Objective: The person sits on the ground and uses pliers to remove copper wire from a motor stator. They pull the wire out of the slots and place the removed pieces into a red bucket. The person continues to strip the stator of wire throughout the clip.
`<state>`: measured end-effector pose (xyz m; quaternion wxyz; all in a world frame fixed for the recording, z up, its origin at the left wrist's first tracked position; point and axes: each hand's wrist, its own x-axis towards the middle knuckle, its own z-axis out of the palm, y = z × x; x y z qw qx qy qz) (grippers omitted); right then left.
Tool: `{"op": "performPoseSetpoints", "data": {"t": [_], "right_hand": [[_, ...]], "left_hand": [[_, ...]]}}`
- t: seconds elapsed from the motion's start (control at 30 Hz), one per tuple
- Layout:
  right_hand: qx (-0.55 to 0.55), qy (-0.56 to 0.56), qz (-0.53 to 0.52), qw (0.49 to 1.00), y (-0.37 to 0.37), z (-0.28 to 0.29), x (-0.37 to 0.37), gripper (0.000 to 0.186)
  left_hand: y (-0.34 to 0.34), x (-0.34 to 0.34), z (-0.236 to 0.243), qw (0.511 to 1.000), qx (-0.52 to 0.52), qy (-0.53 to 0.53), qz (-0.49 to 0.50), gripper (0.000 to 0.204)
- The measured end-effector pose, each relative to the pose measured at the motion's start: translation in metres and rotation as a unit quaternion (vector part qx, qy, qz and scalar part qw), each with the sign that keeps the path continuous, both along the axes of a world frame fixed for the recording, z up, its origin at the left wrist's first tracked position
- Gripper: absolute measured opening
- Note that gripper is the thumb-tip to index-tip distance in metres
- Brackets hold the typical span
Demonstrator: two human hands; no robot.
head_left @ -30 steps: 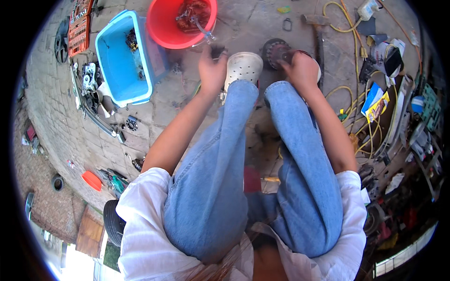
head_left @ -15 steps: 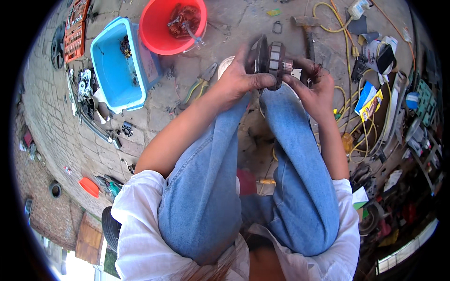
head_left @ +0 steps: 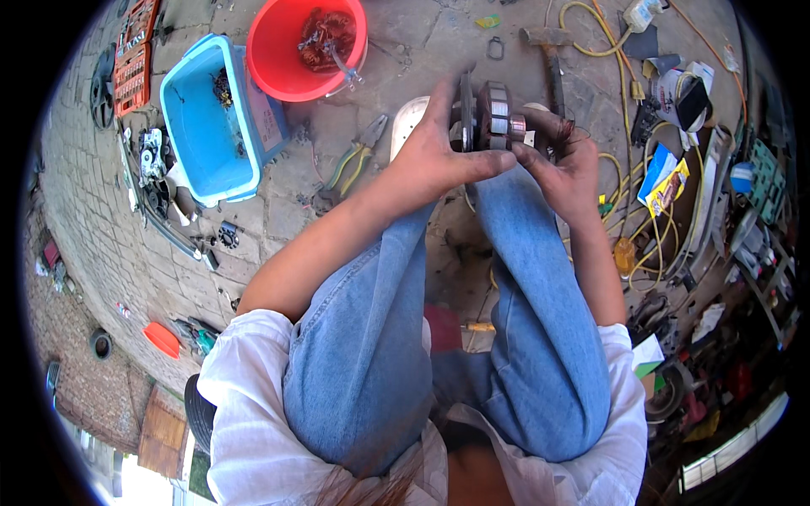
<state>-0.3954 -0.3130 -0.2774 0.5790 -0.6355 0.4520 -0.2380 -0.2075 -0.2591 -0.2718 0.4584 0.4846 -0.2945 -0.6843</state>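
Observation:
Above my knees I hold a motor armature, with a ring of metal segments, a copper-coloured commutator and a dark round disc at its left end. My left hand grips the disc side, thumb stretched along the underside and fingers behind it. My right hand is closed around the shaft end past the commutator, its thumb at the commutator's lower edge; its fingertips are partly hidden. The armature lies roughly sideways between both hands.
A red bucket with copper wire scraps and a blue tub stand at the far left. Pliers lie nearer. A hammer lies beyond my right hand. Yellow cables and scrap parts crowd the right.
The armature has turned slightly, so its disc shows more edge-on. My left thumb has moved right along the underside. My right hand stays around the shaft end.

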Motion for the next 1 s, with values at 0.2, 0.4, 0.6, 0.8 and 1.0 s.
{"op": "performPoseSetpoints", "data": {"t": [0.2, 0.4, 0.6, 0.8, 1.0], "right_hand": [[0.048, -0.036, 0.003, 0.998, 0.000, -0.003, 0.001, 0.037], [0.085, -0.081, 0.016, 0.993, 0.000, -0.004, 0.003, 0.038], [0.119, -0.075, -0.004, 0.990, 0.002, -0.009, -0.001, 0.039], [0.061, -0.076, -0.012, 0.995, 0.004, -0.005, -0.001, 0.041], [0.034, -0.075, -0.016, 0.997, 0.006, -0.003, -0.002, 0.041]], "left_hand": [[0.000, -0.002, 0.009, 0.996, -0.045, -0.081, 0.017, 0.104], [0.004, 0.002, -0.001, 0.973, -0.121, -0.196, 0.009, 0.106], [0.005, 0.002, 0.000, 0.980, -0.112, -0.167, 0.007, 0.106], [0.003, 0.003, 0.004, 0.966, -0.150, -0.211, -0.007, 0.108], [0.003, 0.003, 0.003, 0.965, -0.178, -0.194, -0.002, 0.108]]}}
